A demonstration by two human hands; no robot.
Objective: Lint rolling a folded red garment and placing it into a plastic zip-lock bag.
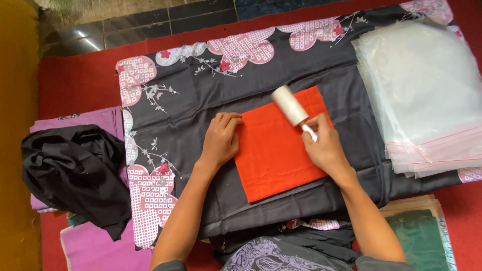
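A folded orange-red cloth (273, 150) lies on a dark grey sheet with pink flower patches (211, 85). My left hand (221, 139) presses flat on the cloth's left edge. My right hand (326, 148) grips the white handle of a lint roller (290, 106), whose pale roll rests on the cloth's upper right part.
A stack of clear plastic zip bags (427, 95) lies at the right. A crumpled black cloth (75, 170) sits on purple fabric (95, 119) at the left. Packed folded cloths (422, 236) lie at lower right. Red carpet (75, 80) and dark tiles (150, 25) surround it all.
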